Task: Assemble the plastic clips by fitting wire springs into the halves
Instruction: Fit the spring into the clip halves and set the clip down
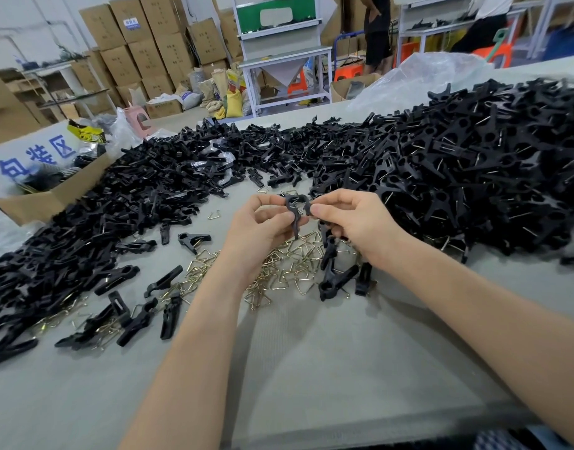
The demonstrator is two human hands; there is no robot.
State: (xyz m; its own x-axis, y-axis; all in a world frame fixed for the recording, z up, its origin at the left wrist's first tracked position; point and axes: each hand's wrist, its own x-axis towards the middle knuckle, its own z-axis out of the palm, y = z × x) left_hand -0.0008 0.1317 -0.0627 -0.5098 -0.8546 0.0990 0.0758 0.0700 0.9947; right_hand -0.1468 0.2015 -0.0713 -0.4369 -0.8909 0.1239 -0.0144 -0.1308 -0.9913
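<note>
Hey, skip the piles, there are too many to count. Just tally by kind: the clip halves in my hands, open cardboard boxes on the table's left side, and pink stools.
Clip halves, one pinched in the left hand and one in the right hand: 2
Open cardboard box: 1
Pink stool: 1
Total: 4

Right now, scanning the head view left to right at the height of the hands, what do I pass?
Heap of loose black plastic clip halves → left hand → pair of black plastic clip halves held between the hands → right hand → large heap of assembled black plastic clips with wire springs.
</note>
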